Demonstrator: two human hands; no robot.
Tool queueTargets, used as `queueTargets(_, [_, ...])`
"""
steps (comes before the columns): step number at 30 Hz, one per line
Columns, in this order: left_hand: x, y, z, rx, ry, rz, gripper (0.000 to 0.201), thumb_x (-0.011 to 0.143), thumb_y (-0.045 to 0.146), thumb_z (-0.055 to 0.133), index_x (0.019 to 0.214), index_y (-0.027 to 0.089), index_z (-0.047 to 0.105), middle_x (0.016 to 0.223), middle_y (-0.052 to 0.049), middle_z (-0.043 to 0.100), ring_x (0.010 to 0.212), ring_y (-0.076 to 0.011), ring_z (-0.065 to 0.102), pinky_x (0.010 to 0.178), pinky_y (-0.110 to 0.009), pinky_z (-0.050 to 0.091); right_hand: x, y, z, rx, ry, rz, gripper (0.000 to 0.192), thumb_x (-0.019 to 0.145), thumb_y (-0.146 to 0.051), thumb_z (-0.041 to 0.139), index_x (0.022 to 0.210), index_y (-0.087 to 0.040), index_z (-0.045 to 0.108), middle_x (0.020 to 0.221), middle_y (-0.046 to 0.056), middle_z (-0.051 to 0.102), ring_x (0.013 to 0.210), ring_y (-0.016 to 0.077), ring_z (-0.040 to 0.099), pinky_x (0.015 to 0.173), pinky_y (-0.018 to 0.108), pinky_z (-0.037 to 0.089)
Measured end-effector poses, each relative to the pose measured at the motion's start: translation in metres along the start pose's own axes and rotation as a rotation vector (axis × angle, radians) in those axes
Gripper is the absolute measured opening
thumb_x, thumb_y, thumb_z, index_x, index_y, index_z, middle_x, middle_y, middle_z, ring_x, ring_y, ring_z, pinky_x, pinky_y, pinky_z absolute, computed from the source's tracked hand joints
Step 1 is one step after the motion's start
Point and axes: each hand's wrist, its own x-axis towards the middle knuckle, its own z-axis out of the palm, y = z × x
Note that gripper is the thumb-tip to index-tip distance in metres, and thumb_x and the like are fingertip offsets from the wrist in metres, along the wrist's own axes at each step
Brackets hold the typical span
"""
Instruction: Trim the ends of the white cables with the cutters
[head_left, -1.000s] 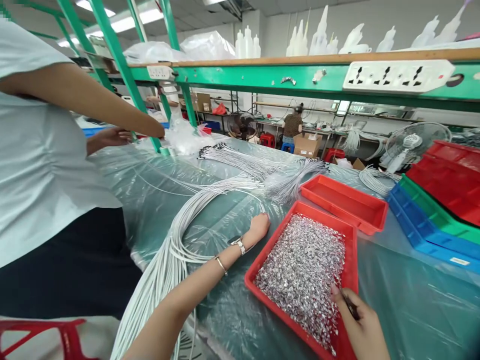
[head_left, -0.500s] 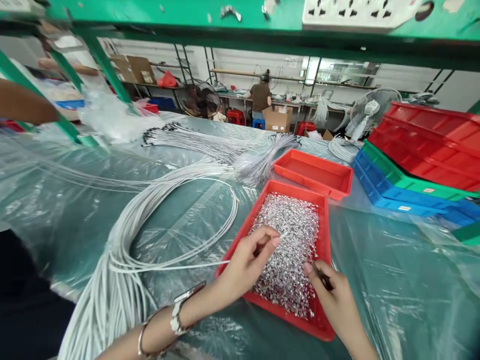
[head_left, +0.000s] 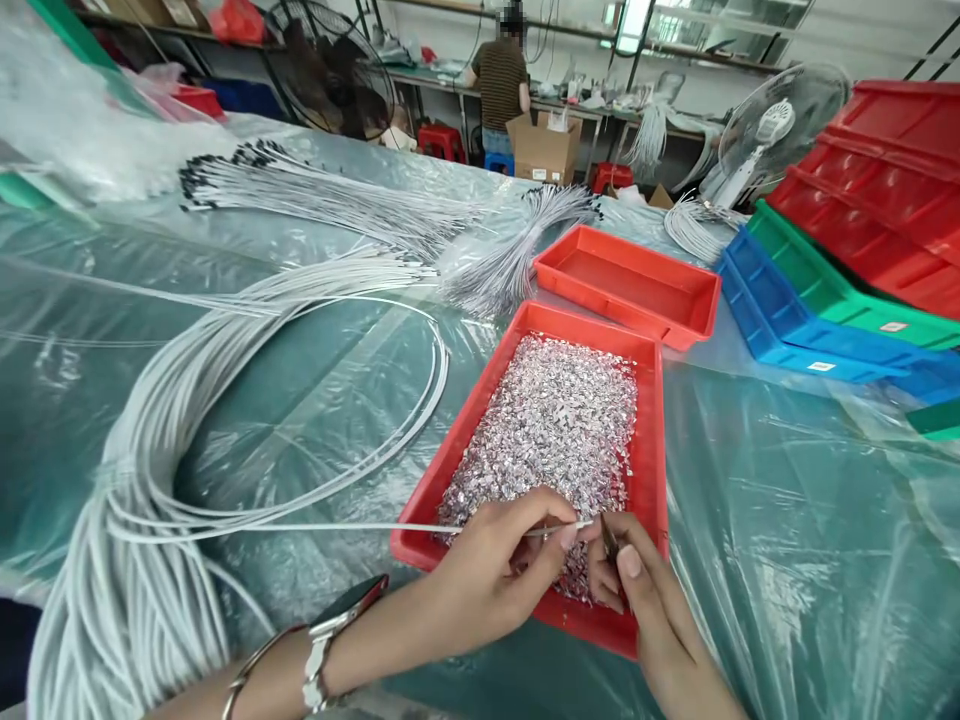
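Between its thumb and index finger, my left hand [head_left: 499, 570] pinches a white cable [head_left: 322, 527] close to its tip. That cable runs left to a large coiled bundle of white cables [head_left: 150, 430]. My right hand [head_left: 656, 600] grips dark metal tweezers [head_left: 610, 545], their points close to the cable tip. Whether the tweezers hold a small part is too fine to see. Both hands are over the near end of a red tray [head_left: 651, 440], which holds a heap of small shiny metal pieces [head_left: 555, 410].
Behind the tray stands a second red tray [head_left: 630, 285]. Stacked red, green and blue crates [head_left: 862, 200] rise at right. Bundles of thin cables with black ends [head_left: 322, 200] lie farther back on the plastic-covered table [head_left: 810, 530]. A person [head_left: 501, 85] and fans are in the background.
My right hand has come up beside the left, bringing the tweezers to the cable tip. My left hand still pinches the cable. The view has tilted down and shifted.
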Motion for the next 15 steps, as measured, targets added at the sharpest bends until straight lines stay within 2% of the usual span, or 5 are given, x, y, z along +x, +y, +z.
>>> queueTargets(4, [0.0003,0.0007,-0.0008,-0.035,0.007,-0.005,0.010,0.097,0.020,0.048,0.091,0.018,0.057,0.077,0.000,0.063,0.066,-0.0094,0.058,0.058,-0.019,0.044,-0.0006,-0.0001,-0.0009,-0.089,0.006,0.023,0.042,0.096,-0.061,0.037,0.096,-0.023,0.054,0.073,0.000,0.046,0.068,0.0192,0.045,0.061,0.029,0.038])
queueTargets(9, [0.0010,-0.0027,0.0004,-0.050,0.025,0.014,0.009,0.096,0.017,0.051,0.092,0.018,0.059,0.077,0.001,0.066,0.067,-0.0077,0.063,0.063,-0.017,0.047,0.0030,-0.0029,-0.0007,0.000,-0.020,0.024,0.038,0.098,-0.058,0.037,0.090,-0.023,0.051,0.070,-0.003,0.040,0.061,0.0161,0.040,0.058,0.028,0.035])
queueTargets(15, [0.0010,-0.0031,0.0015,-0.052,0.040,0.062,0.009,0.095,0.013,0.054,0.096,0.019,0.061,0.080,0.002,0.070,0.070,-0.0066,0.066,0.064,-0.015,0.047,0.0041,-0.0056,-0.0007,0.002,-0.024,0.041,0.041,0.097,-0.058,0.039,0.092,-0.022,0.056,0.068,-0.003,0.040,0.060,0.0149,0.040,0.058,0.027,0.037])
